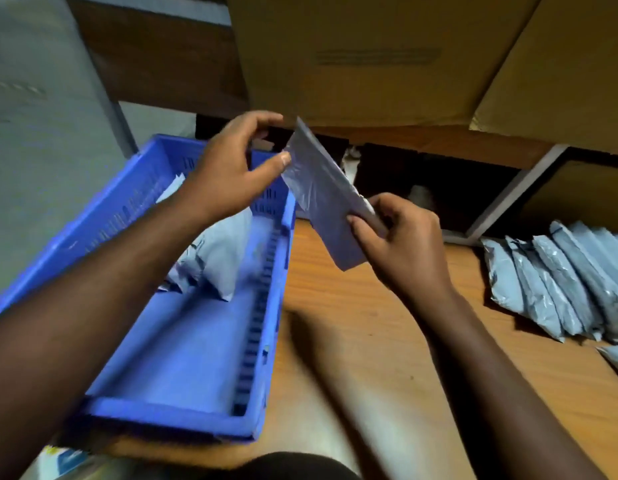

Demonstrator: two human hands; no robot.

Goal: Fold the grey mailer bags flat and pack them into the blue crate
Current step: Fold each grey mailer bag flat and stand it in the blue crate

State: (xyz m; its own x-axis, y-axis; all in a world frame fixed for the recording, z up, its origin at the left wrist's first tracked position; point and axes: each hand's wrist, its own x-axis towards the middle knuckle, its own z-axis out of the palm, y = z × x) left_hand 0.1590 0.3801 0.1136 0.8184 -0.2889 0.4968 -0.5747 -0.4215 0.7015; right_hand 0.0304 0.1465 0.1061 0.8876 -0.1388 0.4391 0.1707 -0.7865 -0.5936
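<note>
Head view: right hand (401, 237) pinches the lower end of a thin grey plastic mailer bag (326, 195), left hand (228, 168) pinches its upper edge, bag held in the air just past the blue slotted plastic crate's (183, 410) right wall. Folding step looks underway; next move likely flattens it and lowers it beside the packed grey bags (217, 258) in the crate. Long axis runs diagonally, upper tip pointing away and slightly left.
</note>
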